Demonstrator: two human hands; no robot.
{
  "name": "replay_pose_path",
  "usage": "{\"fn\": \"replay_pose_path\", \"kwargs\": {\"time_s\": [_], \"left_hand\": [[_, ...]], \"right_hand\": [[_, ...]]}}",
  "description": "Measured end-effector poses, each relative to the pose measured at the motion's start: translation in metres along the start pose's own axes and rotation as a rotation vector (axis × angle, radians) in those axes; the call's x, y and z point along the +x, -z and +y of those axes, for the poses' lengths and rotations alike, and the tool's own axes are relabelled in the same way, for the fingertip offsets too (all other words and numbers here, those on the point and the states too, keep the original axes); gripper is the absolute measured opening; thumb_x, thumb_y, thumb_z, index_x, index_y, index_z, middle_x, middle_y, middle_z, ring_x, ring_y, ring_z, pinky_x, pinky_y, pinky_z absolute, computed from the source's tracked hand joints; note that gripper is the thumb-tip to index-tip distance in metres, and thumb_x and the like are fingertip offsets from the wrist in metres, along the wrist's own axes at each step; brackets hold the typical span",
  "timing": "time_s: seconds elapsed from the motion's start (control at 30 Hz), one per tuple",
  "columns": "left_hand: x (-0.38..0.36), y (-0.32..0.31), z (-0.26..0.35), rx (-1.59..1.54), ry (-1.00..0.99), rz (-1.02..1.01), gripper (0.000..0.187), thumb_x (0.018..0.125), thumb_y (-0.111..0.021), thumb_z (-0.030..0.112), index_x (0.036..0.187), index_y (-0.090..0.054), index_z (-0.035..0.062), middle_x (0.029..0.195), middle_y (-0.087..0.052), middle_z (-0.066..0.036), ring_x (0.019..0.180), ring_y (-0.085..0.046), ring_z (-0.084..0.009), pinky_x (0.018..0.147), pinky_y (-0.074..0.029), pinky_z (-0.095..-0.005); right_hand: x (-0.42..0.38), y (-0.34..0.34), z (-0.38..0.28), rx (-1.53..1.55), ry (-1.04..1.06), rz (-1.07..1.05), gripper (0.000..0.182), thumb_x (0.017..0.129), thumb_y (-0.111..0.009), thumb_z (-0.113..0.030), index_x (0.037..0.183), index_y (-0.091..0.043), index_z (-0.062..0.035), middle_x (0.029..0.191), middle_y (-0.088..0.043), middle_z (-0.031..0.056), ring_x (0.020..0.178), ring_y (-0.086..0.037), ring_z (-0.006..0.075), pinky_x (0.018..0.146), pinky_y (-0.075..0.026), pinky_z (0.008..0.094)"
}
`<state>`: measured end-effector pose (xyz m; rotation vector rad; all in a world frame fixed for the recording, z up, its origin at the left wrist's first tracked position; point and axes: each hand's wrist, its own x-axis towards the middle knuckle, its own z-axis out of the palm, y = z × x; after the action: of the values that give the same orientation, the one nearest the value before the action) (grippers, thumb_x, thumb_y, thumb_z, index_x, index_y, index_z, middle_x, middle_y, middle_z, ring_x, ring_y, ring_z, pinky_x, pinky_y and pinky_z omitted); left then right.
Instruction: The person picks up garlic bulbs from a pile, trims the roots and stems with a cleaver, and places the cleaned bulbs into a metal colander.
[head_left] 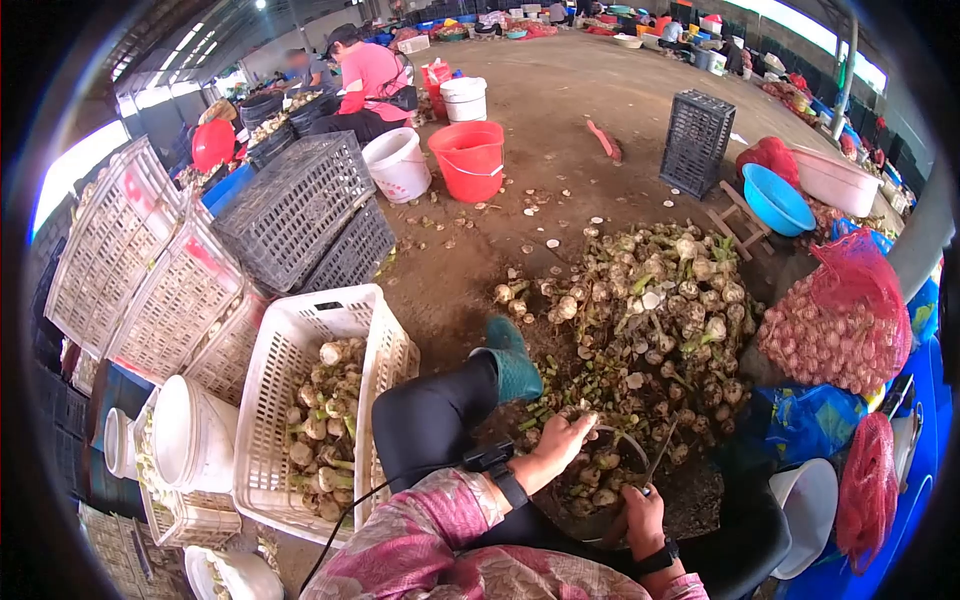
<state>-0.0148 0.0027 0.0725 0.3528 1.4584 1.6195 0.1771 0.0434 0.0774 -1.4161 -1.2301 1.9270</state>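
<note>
At the lower centre of the frame the left hand [562,438] reaches into the near edge of a heap of garlic bulbs [650,330], its fingers curled over one bulb with a thin stalk [622,432] arching away from it; the grip looks closed on that bulb, though the bulb itself is mostly hidden under the fingers. Just below and to the right, the right hand [642,508] is closed round a slim blade-like tool [660,458] that points up toward the heap. Both wrists wear dark bands, and a floral pink sleeve [430,540] covers the left arm. A black-clad leg ending in a teal boot [512,362] stretches from the bottom of the frame toward the pile, with cut green stalk pieces scattered on the floor beside it.

To the left of the leg stands a white plastic crate [300,400] part-filled with trimmed bulbs, with more white crates and white buckets further left. Dark crates lean in the upper left. A red mesh sack [842,320] of bulbs sits at the right edge, a blue basin [775,200] above it. A red bucket [470,160] and a white bucket stand on the floor at upper centre, near a person in a pink top [372,75]
</note>
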Motion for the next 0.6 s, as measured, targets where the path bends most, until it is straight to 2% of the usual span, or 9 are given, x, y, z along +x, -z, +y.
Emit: {"fn": "replay_pose_path", "kwargs": {"time_s": [0.2, 0.4, 0.6], "left_hand": [[0.013, 0.006, -0.018, 0.173, 0.041, 0.023, 0.012, 0.084, -0.055, 0.016, 0.09, -0.057, 0.0059, 0.082, -0.059, -0.001, 0.066, -0.057, -0.0091, 0.056, -0.043, -0.0205], [0.012, 0.005, -0.018, 0.031, -0.074, -0.027, 0.008, 0.083, -0.05, 0.006, 0.089, -0.056, 0.0062, 0.089, -0.056, -0.002, 0.069, -0.057, -0.0115, 0.058, -0.043, -0.0225], [0.004, 0.0, -0.001, 0.078, -0.012, 0.001, 0.012, 0.081, -0.047, 0.003, 0.089, -0.056, 0.0059, 0.089, -0.057, -0.003, 0.069, -0.056, -0.0115, 0.058, -0.043, -0.0228]], "right_hand": [[-0.003, -0.001, -0.004, -0.023, 0.001, -0.007, 0.013, 0.076, -0.054, -0.006, 0.087, -0.056, -0.0003, 0.073, -0.056, 0.001, 0.063, -0.051, 0.0105, 0.057, -0.041, 0.0242], [-0.001, -0.001, -0.001, 0.009, 0.006, -0.004, 0.013, 0.076, -0.054, -0.006, 0.088, -0.056, -0.0003, 0.074, -0.056, 0.0012, 0.063, -0.051, 0.0107, 0.058, -0.042, 0.0245], [-0.005, -0.004, -0.005, 0.034, 0.015, -0.019, 0.013, 0.076, -0.053, -0.006, 0.088, -0.056, -0.0002, 0.075, -0.057, 0.0015, 0.064, -0.052, 0.0111, 0.059, -0.043, 0.0249]]}}
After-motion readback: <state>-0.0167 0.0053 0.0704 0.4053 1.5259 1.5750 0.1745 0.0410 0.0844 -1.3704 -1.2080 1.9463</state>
